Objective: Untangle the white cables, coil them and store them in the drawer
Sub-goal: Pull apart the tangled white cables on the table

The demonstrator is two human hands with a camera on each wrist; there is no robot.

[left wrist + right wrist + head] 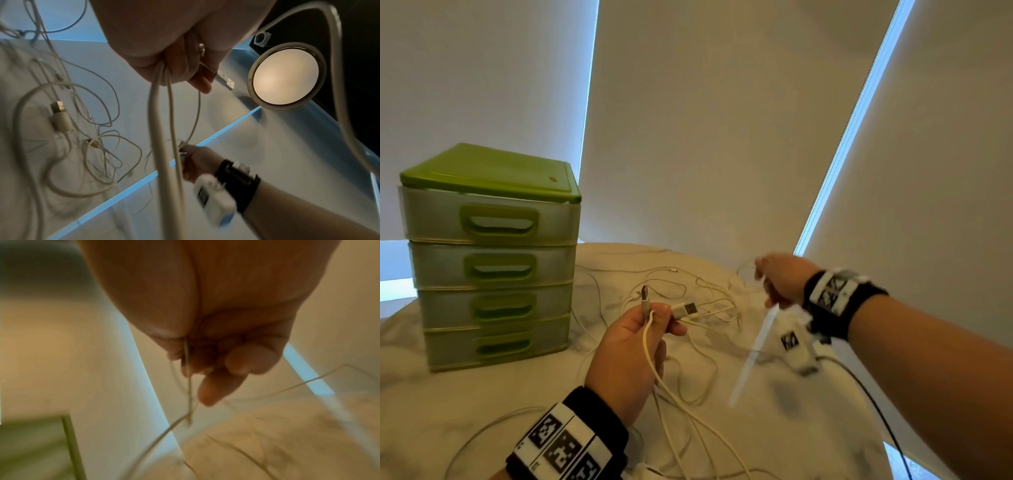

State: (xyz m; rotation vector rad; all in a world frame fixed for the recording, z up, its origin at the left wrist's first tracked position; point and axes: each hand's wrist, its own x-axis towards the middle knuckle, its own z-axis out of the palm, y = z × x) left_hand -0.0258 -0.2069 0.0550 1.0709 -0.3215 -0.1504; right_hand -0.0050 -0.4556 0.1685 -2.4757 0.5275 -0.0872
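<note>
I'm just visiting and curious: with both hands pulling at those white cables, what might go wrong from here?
1. The right hand pinches a thin cable and draws it away from the tangle on the table; a hard pull could tighten the knots.
2. The left hand holds two plugs together, so their cables may twist round each other.
3. All four drawers look closed and both hands are occupied.
</note>
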